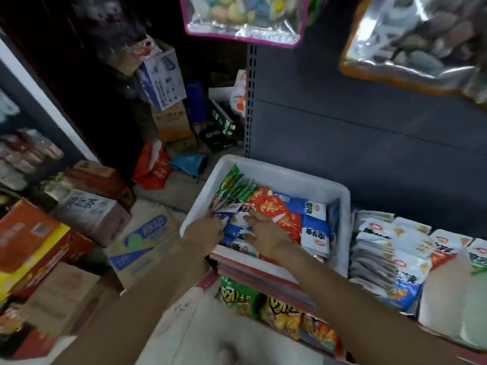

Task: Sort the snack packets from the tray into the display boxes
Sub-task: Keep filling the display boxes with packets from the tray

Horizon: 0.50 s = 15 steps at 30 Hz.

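A white tray [276, 175] sits on the shelf and holds green packets [234, 188], red packets [276, 206] and blue-and-white packets [315, 227]. My left hand [207, 230] grips the lower ends of the fanned green packets at the tray's left side. Beside it, my right hand [264, 233] lies with straight fingers on the blue and red packets in the tray's middle. To the right of the tray stand display boxes [445, 285] with rows of white packets [382, 248].
Bags of chips [263, 304] lie on the lower shelf below the tray. Cardboard cartons [87, 212] crowd the floor at left. Large clear bags [245, 17] hang overhead from the grey shelf back panel [369, 127].
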Motion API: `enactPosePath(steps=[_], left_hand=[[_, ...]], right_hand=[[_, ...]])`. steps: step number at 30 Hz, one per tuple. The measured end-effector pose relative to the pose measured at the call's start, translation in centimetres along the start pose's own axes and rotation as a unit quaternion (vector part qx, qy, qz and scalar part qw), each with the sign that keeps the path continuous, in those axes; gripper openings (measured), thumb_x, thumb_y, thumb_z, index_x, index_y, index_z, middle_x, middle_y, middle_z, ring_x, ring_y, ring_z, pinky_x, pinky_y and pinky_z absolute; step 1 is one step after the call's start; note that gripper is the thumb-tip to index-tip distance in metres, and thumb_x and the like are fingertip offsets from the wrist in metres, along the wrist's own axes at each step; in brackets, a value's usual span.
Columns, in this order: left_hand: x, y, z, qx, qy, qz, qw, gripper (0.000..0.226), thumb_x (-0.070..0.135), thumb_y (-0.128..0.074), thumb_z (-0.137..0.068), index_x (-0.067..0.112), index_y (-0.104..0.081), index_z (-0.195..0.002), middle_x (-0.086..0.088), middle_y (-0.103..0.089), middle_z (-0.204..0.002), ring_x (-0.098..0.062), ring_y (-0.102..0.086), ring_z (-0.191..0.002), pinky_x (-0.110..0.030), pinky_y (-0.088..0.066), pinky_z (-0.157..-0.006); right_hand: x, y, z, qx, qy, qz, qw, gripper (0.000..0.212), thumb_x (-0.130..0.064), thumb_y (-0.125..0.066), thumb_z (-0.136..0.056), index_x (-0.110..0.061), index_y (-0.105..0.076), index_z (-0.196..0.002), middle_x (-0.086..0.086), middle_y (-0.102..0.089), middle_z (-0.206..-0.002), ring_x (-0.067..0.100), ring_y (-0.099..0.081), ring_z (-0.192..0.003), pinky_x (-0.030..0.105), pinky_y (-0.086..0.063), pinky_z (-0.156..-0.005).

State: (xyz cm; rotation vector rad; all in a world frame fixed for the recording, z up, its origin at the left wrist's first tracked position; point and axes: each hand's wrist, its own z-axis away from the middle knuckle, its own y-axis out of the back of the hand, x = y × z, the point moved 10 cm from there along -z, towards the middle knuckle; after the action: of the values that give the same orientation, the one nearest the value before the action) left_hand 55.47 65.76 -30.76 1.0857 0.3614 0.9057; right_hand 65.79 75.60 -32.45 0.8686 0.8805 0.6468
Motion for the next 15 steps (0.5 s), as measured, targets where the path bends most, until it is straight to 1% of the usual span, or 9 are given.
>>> enactPosePath(steps=[1,2,6,7,9,11,13,14,15], left_hand=[[1.9,-0.3,-0.1,-0.014,-0.059,-0.057,0.997,0.026,0.005,-0.035,-0.099,0.000,-0.059,-0.107,-0.009,-0.055,-0.129,-0.023,-0.053,-0.118,-0.033,-0.043,-0.098],[2.7,-0.5,0.6,-0.020,-0.081,-0.105,0.991,0.021,0.004,-0.038,-0.098,-0.001,-0.057,-0.095,-0.013,-0.060,-0.122,-0.026,-0.058,-0.111,-0.035,-0.046,-0.092],[2.9,2.1,0.8,0.112,-0.074,-0.144,0.981,0.020,0.011,-0.042,-0.097,0.008,-0.059,-0.105,-0.012,-0.066,-0.103,-0.028,-0.064,-0.094,-0.036,-0.047,-0.071],[3.3,3.1,1.1,0.132,-0.089,-0.115,0.980,0.019,0.016,-0.045,-0.097,0.010,-0.062,-0.103,-0.012,-0.066,-0.100,-0.027,-0.065,-0.090,-0.035,-0.047,-0.069],[3.3,4.2,1.1,0.137,-0.108,0.009,0.985,0.019,0.023,-0.053,-0.094,0.013,-0.069,-0.092,-0.007,-0.069,-0.090,-0.022,-0.065,-0.082,-0.031,-0.047,-0.066],[4.0,5.2,1.4,0.136,-0.137,0.119,0.974,0.017,0.025,-0.059,-0.091,0.015,-0.069,-0.082,-0.003,-0.070,-0.082,-0.018,-0.064,-0.078,-0.025,-0.046,-0.064],[5.3,6.8,2.1,0.149,-0.176,0.256,0.939,0.014,0.021,-0.064,-0.089,0.011,-0.067,-0.080,-0.004,-0.069,-0.080,-0.016,-0.064,-0.077,-0.027,-0.050,-0.071],[6.2,7.6,2.6,0.152,-0.197,0.314,0.916,0.013,0.018,-0.064,-0.089,0.008,-0.066,-0.081,-0.005,-0.069,-0.080,-0.014,-0.064,-0.077,-0.027,-0.051,-0.075],[7.3,8.3,3.4,0.151,-0.210,0.342,0.904,0.013,0.016,-0.062,-0.089,0.007,-0.065,-0.081,-0.003,-0.068,-0.079,-0.009,-0.062,-0.074,-0.021,-0.050,-0.073]], right_hand=[[0.1,0.1,-0.1,0.001,-0.002,0.006,1.000,0.060,-0.031,-0.046,-0.097,-0.012,-0.023,-0.149,0.000,-0.010,-0.158,0.019,-0.019,-0.143,0.031,-0.024,-0.115],[0.2,0.1,-0.1,-0.001,-0.003,0.009,1.000,0.059,-0.031,-0.045,-0.098,-0.013,-0.024,-0.149,-0.001,-0.011,-0.158,0.018,-0.020,-0.143,0.031,-0.024,-0.115],[0.3,0.3,-0.1,-0.022,-0.001,-0.025,0.999,0.055,-0.029,-0.045,-0.098,-0.015,-0.027,-0.148,-0.001,-0.013,-0.158,0.019,-0.025,-0.141,0.031,-0.025,-0.114],[0.3,0.5,-0.1,-0.022,-0.001,-0.048,0.999,0.055,-0.027,-0.047,-0.098,-0.016,-0.027,-0.148,0.000,-0.016,-0.157,0.020,-0.027,-0.140,0.030,-0.025,-0.113],[-0.1,1.8,0.3,0.004,0.009,-0.091,0.996,0.060,-0.024,-0.051,-0.096,-0.017,-0.024,-0.149,0.002,-0.022,-0.155,0.019,-0.029,-0.139,0.026,-0.024,-0.111],[-0.7,3.7,1.2,0.046,0.043,-0.120,0.991,0.069,-0.022,-0.059,-0.092,-0.020,-0.021,-0.149,0.001,-0.025,-0.154,0.016,-0.029,-0.138,0.019,-0.023,-0.107],[-1.4,5.4,2.4,0.075,0.082,-0.150,0.982,0.079,-0.022,-0.068,-0.086,-0.023,-0.021,-0.149,-0.002,-0.028,-0.152,0.012,-0.028,-0.137,0.012,-0.021,-0.104],[-1.5,6.3,3.0,0.090,0.095,-0.159,0.979,0.081,-0.023,-0.071,-0.083,-0.024,-0.022,-0.148,-0.003,-0.031,-0.150,0.011,-0.030,-0.135,0.012,-0.023,-0.104],[-1.1,7.3,3.6,0.112,0.100,-0.163,0.975,0.078,-0.023,-0.072,-0.082,-0.023,-0.028,-0.146,-0.003,-0.039,-0.144,0.010,-0.036,-0.129,0.016,-0.028,-0.104]])
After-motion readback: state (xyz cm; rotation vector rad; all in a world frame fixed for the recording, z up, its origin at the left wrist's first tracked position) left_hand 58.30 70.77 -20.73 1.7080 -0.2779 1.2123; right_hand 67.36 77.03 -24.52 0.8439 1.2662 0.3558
